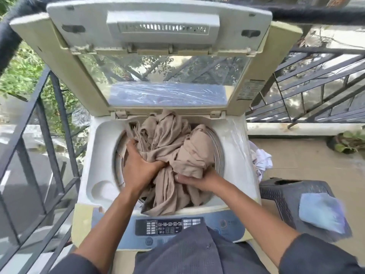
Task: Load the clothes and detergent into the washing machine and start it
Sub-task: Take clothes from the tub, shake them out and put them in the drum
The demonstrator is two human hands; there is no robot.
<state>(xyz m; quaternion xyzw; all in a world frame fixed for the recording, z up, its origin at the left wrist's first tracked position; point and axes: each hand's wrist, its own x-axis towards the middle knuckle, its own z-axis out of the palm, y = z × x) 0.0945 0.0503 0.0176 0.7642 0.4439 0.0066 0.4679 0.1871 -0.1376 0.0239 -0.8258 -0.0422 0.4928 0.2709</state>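
Head view, slightly motion-blurred. Fingertips of both hands are buried in fabric and cannot be seen. Drum interior is hidden under the load; only an arc of the metal drum rim (218,153) shows beyond the right hand. Control panel (169,226) markings are too small to read, and its near right part is covered by the person's dark shirt (197,254).

Top-loading washing machine (94,155): lid (158,26) folded upright at the far side, well beyond both hands. The tub opening is filled with a bunched beige cloth (167,143), which heaps above the opening; one end hangs over the near edge, between the two forearms, toward the control panel.

Left hand (138,167): fingers curled into the cloth at the left side of the opening, gripping a fold. Right hand (195,178): fingers curled under a rolled bulge of the same cloth at the near right side, gripping it.

To the right of the right hand, outside the machine: a white cloth (262,161) against the machine's side, and a dark plastic stool (280,196) bearing a light blue cloth (320,212). Black railing (57,107) stands left of the left hand.
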